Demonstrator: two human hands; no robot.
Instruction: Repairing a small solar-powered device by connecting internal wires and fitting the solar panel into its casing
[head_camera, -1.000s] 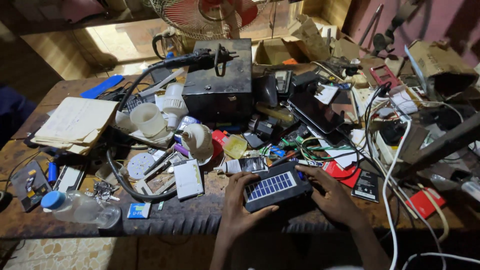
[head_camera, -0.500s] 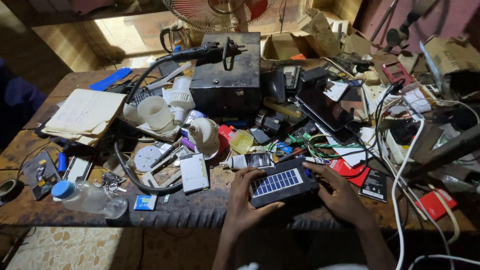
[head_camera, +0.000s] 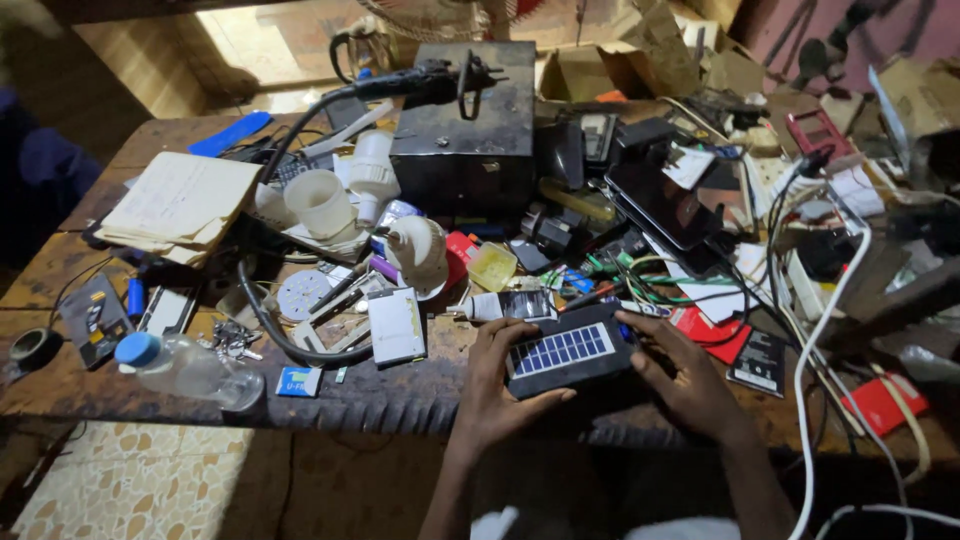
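The fingers (head_camera: 520, 335) of the left hand (head_camera: 495, 385) curl round the near left end of a small dark solar-panel device (head_camera: 568, 352), thumb under its front edge, while the right hand (head_camera: 690, 375) clasps the far right end, fingertips pressed on the top corner. The device sits tilted just above the counter's (head_camera: 400, 400) front edge, panel face up. To handle it well, I judge the grip should stay on the plastic casing, off the glossy blue gridded cells, with both ends supported evenly. The casing looks hard, matt and boxy. Just left lies a flat white rectangular pack (head_camera: 396, 325); beyond it a rounded white lamp bulb (head_camera: 420, 252); farther left a clear plastic bottle (head_camera: 190, 368) with a blue cap. Behind stands a scuffed black metal box (head_camera: 465, 130).
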